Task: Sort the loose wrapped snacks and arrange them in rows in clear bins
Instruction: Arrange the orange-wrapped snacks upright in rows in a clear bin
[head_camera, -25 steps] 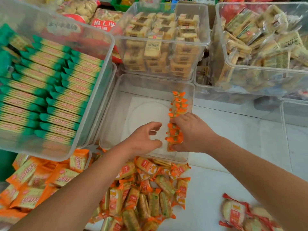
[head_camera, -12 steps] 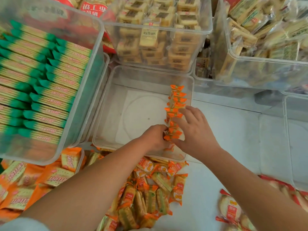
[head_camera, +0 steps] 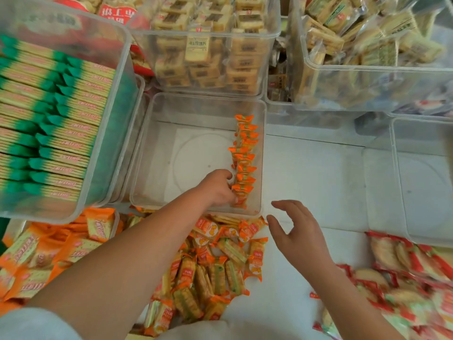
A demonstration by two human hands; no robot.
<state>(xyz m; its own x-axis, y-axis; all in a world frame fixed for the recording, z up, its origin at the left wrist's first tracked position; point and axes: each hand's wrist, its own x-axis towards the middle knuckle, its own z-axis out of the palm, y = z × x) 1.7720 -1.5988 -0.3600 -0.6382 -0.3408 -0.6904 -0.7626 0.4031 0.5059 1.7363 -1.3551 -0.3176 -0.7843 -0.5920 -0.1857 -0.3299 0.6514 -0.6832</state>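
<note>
A clear bin [head_camera: 196, 104] sits in the middle with one row of orange-wrapped snacks [head_camera: 244, 153] standing along its right wall. My left hand [head_camera: 217, 188] reaches into the bin and its curled fingers press against the near end of that row. My right hand [head_camera: 297, 235] hovers outside the bin, just past its near right corner, fingers spread and holding nothing. A loose pile of the same orange-wrapped snacks [head_camera: 215, 263] lies on the white table below the bin.
A bin of green-wrapped crackers [head_camera: 61, 114] stands at the left, bins of beige packs at the back [head_camera: 208, 45] and back right [head_camera: 367, 45]. An empty clear bin [head_camera: 421, 173] is at the right. Orange packs [head_camera: 49, 253] lie lower left, red-wrapped rice crackers [head_camera: 404, 278] lower right.
My right hand has let go of the row and pulled back out of the bin toward me. My left hand moved right to the near end of the row.
</note>
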